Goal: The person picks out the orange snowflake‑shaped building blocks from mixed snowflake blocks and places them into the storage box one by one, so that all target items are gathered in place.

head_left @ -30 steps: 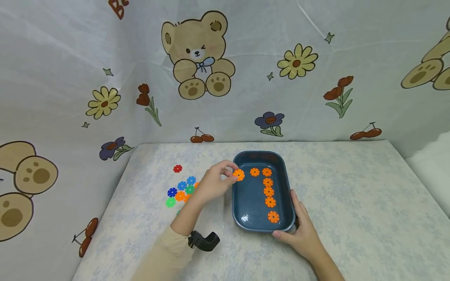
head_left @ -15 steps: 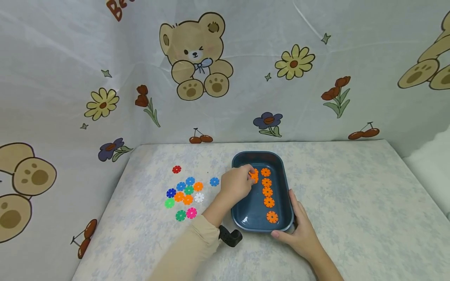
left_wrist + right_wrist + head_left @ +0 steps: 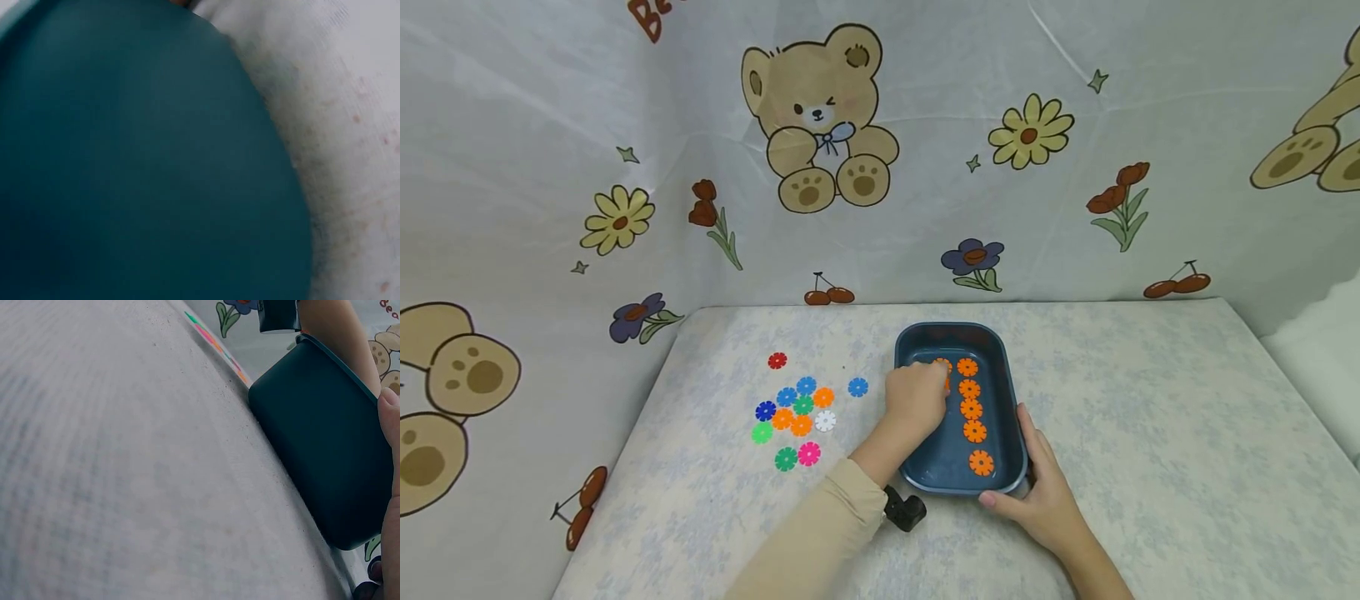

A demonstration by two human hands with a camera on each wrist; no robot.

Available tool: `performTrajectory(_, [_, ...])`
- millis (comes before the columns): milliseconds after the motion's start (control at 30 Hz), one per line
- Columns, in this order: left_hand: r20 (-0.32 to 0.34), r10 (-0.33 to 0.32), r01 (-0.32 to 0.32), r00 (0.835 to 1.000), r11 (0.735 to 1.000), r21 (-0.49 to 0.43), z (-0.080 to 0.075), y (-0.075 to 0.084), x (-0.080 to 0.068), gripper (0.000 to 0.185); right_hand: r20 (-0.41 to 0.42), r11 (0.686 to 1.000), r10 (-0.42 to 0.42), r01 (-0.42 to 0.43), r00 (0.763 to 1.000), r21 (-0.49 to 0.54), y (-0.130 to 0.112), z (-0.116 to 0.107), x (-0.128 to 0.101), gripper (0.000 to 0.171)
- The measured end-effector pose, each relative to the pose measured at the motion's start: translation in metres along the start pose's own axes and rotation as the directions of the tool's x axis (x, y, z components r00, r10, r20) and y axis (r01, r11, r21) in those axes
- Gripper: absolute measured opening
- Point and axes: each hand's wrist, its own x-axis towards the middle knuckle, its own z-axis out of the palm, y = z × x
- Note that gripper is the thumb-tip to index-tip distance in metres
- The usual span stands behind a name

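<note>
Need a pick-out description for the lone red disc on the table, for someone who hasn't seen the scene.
Start at the dark blue tray in the middle of the table. Left of it lies a cluster of coloured flower-shaped discs. The red disc sits alone just beyond that cluster, towards the back wall, touching no other piece, and it is the only red one.

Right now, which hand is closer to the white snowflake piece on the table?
Left. The left hand is inside the blue tray, just right of the white piece; the right hand holds the tray's near right corner, farther away.
</note>
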Motion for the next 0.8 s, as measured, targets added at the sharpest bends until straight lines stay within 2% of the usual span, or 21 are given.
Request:
performTrajectory(133, [-0.006,-0.005,0.005,1.000,0.999,0.043,0.003,0.000,0.000,0.017,0.000,1.000,0.006,-0.006,1.000,-0.013,0.000,0.000,0.001,0.127])
performTrajectory(333, [0.081,-0.023,0.016,0.996,0.996,0.091,0.006,0.003,0.002,0.020,-0.003,0.999,0.011,-0.011,1.000,-0.031,0.001,0.000,0.001,0.127])
performTrajectory(467, [0.102,-0.027,0.015,0.994,0.993,0.119,0.007,0.004,0.002,0.023,-0.003,0.999,0.011,-0.011,1.000,-0.032,0.002,0.001,0.001,0.127])
performTrajectory(533, [0.080,-0.020,0.011,0.997,0.994,0.110,0.005,0.003,0.001,0.020,-0.004,0.999,0.008,-0.008,1.000,-0.033,0.003,0.001,0.001,0.127])
performTrajectory(633, [0.010,-0.003,0.003,1.000,0.998,0.062,-0.003,-0.003,-0.004,0.012,-0.002,1.000,0.013,-0.013,1.000,-0.023,0.003,0.002,0.001,0.127])
performTrajectory(733, [-0.073,-0.015,0.012,0.997,0.999,-0.047,-0.021,-0.016,-0.014,0.024,-0.011,0.999,0.032,-0.032,0.999,-0.026,0.002,0.002,0.001,0.128])
performTrajectory(800, [-0.106,-0.054,0.040,0.993,0.990,-0.133,-0.034,-0.029,-0.024,0.032,-0.016,0.998,0.048,-0.049,0.999,-0.030,0.001,0.002,0.000,0.129])
